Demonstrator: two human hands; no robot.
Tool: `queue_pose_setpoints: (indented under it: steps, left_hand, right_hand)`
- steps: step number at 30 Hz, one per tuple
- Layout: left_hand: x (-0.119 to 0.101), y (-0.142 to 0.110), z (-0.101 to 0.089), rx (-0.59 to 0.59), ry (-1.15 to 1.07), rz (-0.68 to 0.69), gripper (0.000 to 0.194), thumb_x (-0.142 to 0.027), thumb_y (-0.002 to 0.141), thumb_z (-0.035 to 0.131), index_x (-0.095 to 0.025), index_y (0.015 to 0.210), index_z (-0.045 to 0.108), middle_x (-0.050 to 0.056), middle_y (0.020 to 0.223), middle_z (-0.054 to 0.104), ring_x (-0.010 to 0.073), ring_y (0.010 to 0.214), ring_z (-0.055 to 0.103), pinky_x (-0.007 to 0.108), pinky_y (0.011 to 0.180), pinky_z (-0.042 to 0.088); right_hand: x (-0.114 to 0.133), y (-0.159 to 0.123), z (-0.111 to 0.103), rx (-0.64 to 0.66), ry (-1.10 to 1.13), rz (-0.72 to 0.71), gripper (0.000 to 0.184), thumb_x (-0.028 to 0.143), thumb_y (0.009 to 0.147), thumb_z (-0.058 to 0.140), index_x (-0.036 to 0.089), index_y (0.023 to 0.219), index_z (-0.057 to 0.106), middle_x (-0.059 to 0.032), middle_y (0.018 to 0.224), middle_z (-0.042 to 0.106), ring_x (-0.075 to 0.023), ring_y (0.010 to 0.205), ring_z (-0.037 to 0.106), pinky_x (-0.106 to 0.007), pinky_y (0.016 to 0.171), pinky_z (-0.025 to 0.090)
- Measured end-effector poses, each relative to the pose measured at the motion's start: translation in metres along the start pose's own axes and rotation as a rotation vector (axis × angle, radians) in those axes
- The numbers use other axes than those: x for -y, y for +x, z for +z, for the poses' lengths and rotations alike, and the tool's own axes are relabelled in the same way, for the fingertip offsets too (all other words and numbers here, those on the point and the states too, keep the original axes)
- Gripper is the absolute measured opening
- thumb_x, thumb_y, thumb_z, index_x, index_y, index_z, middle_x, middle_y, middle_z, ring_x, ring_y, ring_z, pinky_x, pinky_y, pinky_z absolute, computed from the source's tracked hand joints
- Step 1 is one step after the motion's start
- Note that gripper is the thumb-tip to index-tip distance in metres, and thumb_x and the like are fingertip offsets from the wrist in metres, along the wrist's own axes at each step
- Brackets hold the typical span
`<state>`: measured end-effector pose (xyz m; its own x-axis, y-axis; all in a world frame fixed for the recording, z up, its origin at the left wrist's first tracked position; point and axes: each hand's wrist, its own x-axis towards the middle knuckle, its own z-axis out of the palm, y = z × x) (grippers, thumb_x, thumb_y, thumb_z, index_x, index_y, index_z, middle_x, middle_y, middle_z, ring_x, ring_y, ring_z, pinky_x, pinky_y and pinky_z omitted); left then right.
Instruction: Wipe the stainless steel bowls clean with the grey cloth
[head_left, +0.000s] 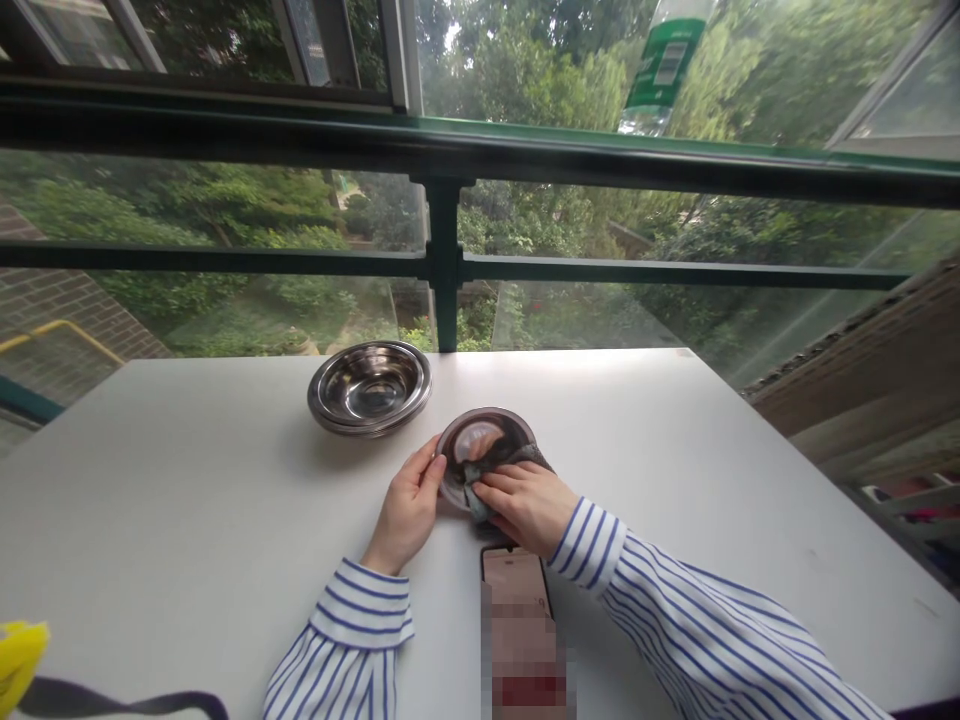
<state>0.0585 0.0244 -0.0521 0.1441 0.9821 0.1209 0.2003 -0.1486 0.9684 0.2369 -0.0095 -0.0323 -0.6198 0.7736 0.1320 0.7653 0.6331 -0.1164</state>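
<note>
With my left hand (409, 505) I'm gripping a metal bowl (460, 432) at its left rim, thumb over the edge, fingers closed against the outside. My right hand (529, 505) is curling loosely over a grey cloth (478, 503), holding it against the bowl's near right side. The bowl is sitting near the middle of a white table (210, 510), whose smooth top is showing a few faint marks at the right. Shiny stacked bowls (371, 390) are standing beyond my left hand, near the far edge. A phone (514, 575) is lying just nearer me than the bowl, its lower part pixelated. Behind the table, a dark green railing (444, 290) is crossing before leafy trees (525, 90), and a green-labelled bottle (664, 65) is standing above it.
</note>
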Motion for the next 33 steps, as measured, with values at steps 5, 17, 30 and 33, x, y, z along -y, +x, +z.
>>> queue_pose_setpoints:
  steps: [5,17,30,33]
  left_hand:
    - [-0.001,-0.002,0.003,-0.041,-0.023,-0.053,0.043,-0.042,0.081,0.048,-0.017,0.115,0.055,0.007,0.108,0.063,0.0209,0.102,0.056,0.033,0.088,0.043]
    - [0.002,-0.006,0.004,-0.075,-0.045,-0.051,0.038,-0.039,0.081,0.048,-0.016,0.11,0.056,0.009,0.104,0.063,0.0203,0.092,0.059,0.032,0.082,0.046]
    - [0.003,-0.003,0.003,-0.082,0.024,-0.006,0.032,-0.039,0.081,0.048,-0.017,0.098,0.064,0.004,0.083,0.062,0.0178,0.081,0.056,0.029,0.078,0.044]
    - [0.003,-0.004,0.002,-0.089,0.026,0.009,0.033,-0.039,0.082,0.047,-0.017,0.099,0.064,0.005,0.091,0.063,0.0189,0.091,0.056,0.029,0.083,0.042]
  right_hand:
    - [0.009,0.006,0.008,-0.067,0.066,0.037,0.033,0.021,0.081,0.05,0.013,0.113,0.051,-0.0111,0.102,0.062,-0.0214,0.095,0.055,-0.033,0.08,0.044]
    - [0.019,0.023,0.016,-0.161,0.192,0.078,0.039,0.023,0.083,0.047,0.009,0.119,0.046,-0.0125,0.114,0.058,-0.0217,0.103,0.053,-0.033,0.084,0.044]
    - [0.014,0.014,0.009,-0.113,0.096,0.005,0.037,0.023,0.079,0.051,0.011,0.114,0.049,-0.0124,0.106,0.061,-0.0212,0.097,0.054,-0.032,0.08,0.043]
    - [0.02,0.02,0.019,-0.209,0.18,0.036,0.04,0.023,0.08,0.049,0.01,0.117,0.046,-0.0132,0.112,0.059,-0.021,0.102,0.053,-0.031,0.082,0.043]
